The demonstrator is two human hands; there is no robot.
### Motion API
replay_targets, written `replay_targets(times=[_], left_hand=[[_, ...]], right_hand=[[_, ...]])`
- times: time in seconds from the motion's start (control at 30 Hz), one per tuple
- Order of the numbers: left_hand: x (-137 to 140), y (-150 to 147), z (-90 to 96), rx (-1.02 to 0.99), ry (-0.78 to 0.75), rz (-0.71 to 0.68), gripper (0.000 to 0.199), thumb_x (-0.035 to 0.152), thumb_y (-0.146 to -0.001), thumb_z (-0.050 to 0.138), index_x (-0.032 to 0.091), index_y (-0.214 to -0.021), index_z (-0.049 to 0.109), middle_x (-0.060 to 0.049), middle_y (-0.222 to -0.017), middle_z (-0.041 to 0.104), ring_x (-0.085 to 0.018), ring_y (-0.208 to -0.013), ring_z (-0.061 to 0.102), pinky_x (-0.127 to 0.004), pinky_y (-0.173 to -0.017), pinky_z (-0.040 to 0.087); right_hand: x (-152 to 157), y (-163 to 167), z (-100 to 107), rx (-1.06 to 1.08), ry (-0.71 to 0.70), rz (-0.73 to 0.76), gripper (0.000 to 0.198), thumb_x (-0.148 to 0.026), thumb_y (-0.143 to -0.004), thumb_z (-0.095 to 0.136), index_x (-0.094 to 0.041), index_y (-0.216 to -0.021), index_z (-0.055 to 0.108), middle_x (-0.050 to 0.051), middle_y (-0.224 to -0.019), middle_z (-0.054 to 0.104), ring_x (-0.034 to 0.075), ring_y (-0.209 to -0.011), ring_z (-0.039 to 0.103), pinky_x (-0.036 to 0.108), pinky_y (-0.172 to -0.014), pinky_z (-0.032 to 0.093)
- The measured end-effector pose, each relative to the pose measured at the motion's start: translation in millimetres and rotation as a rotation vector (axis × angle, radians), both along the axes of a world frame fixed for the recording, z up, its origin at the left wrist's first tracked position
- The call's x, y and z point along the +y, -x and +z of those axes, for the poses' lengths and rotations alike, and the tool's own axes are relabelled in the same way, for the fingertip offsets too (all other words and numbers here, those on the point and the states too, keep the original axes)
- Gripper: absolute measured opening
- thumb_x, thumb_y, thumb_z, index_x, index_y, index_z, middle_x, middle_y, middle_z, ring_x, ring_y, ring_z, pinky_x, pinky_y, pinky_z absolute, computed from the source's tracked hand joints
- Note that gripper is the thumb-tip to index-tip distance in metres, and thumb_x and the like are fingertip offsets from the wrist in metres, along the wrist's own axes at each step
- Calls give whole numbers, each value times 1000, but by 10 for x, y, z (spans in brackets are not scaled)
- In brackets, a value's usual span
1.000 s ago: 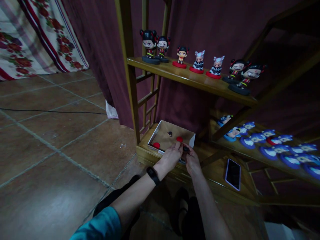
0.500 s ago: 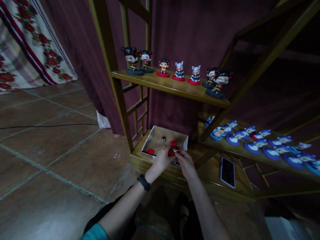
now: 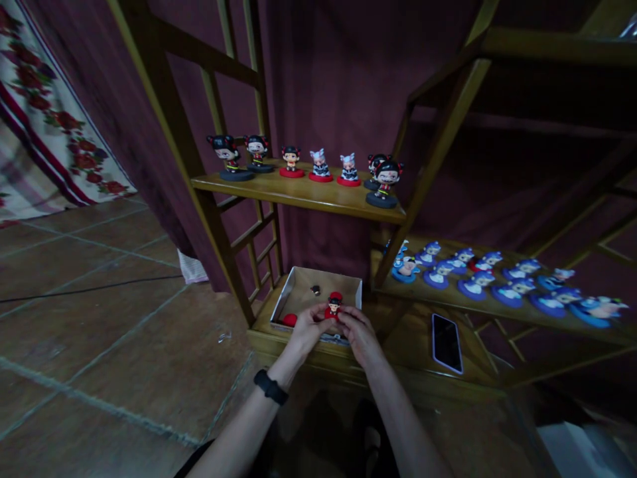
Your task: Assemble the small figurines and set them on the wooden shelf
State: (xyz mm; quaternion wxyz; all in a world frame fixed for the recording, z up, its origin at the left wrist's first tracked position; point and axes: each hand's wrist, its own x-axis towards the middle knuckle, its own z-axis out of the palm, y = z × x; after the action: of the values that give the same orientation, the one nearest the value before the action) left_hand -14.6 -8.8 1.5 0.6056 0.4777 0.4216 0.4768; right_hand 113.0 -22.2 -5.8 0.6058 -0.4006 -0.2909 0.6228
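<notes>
A small black-haired figurine (image 3: 334, 305) on a red round base is held upright between both hands, over the front part of a shallow cardboard box (image 3: 293, 273). My left hand (image 3: 309, 328) grips the base from the left, with a black band around that wrist. From the right, the fingers of my right hand (image 3: 357, 328) pinch the same base. Inside the box lie a small dark-haired piece (image 3: 315, 290), a red disc (image 3: 290, 320) at the left, and another red disc (image 3: 336, 295) just behind the figurine.
Several figurines on dark and red bases stand along the upper wooden shelf (image 3: 298, 193). Rows of blue-and-white figurines (image 3: 475, 284) fill a lower shelf at right. A phone (image 3: 446, 343) lies on the bottom board, right of the box. Wooden posts (image 3: 432, 166) frame the shelves.
The figurine now sits upright, facing me, with its red base between my fingertips; before, it was more covered by my hands. The camera view has shifted, moving the shelves leftward in the picture.
</notes>
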Motion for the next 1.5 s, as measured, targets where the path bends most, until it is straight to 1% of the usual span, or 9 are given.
replay_targets(times=[0.13, 0.27, 0.43, 0.6, 0.73, 0.93, 1.07, 1.33, 1.5], left_hand=[[3, -16, -78, 30, -31, 17, 47, 30, -59, 72, 12, -100, 61, -2, -74, 66, -14, -66, 59, -28, -68, 46], [15, -25, -167, 164, -117, 63, 43, 29, -60, 70, 11, -98, 61, -1, -71, 63, -13, -63, 57, -27, -66, 46], [-11, -19, -162, 261, -217, 84, 39, 29, -61, 69, 13, -95, 63, -3, -79, 64, -14, -66, 58, -27, -65, 46], [-38, -33, -136, 148, -135, 53, 40, 31, -58, 71, 12, -91, 60, -2, -71, 64, -15, -65, 59, -29, -67, 47], [-30, -40, -144, 119, -105, 51, 39, 33, -56, 73, 13, -85, 58, 0, -66, 63, -14, -62, 59, -29, -66, 47], [13, -27, -166, 235, -150, 77, 35, 30, -56, 72, 14, -84, 60, 0, -64, 62, -14, -60, 58, -27, -61, 46], [36, -7, -160, 297, -181, 93, 33, 27, -56, 71, 14, -85, 61, 1, -63, 61, -14, -60, 57, -27, -60, 46], [14, 25, -98, 271, -170, 102, 30, 26, -54, 72, 14, -80, 61, 0, -61, 61, -13, -58, 56, -25, -58, 45], [10, 56, -93, 266, -172, 121, 31, 26, -54, 72, 15, -80, 61, 1, -62, 60, -13, -58, 56, -25, -58, 44]], right_hand=[[-9, 12, 21, 12, 3, -5, 21, -26, -56, 72, -19, -75, 64, 3, -85, 68, 17, -78, 63, 33, -76, 50], [-14, 36, 13, 7, -8, -7, 23, -25, -55, 72, -19, -76, 64, 1, -81, 68, 17, -76, 63, 33, -73, 50], [-13, 58, 0, -2, -12, -3, 19, -24, -57, 69, -19, -73, 63, -1, -75, 66, 15, -73, 63, 32, -74, 49], [-29, 56, 22, 10, 7, -15, 21, -24, -55, 70, -19, -75, 63, 1, -78, 67, 17, -75, 63, 32, -72, 50], [-16, 51, 2, 23, 24, -13, 22, -22, -54, 70, -19, -75, 62, 0, -76, 66, 16, -73, 62, 32, -71, 50], [55, 67, -93, -12, 49, -18, 23, -25, -52, 70, -19, -73, 61, 0, -73, 65, 16, -70, 62, 31, -68, 50], [74, 102, -86, -29, 66, -49, 23, -26, -51, 70, -18, -70, 60, -1, -70, 65, 16, -69, 62, 29, -65, 49], [51, 154, 4, -13, 83, -39, 21, -23, -50, 71, -18, -67, 60, -1, -66, 63, 16, -67, 61, 30, -66, 48], [21, 165, 27, 13, 41, -3, 20, -23, -53, 70, -17, -68, 59, -2, -68, 63, 15, -68, 60, 30, -68, 48]])
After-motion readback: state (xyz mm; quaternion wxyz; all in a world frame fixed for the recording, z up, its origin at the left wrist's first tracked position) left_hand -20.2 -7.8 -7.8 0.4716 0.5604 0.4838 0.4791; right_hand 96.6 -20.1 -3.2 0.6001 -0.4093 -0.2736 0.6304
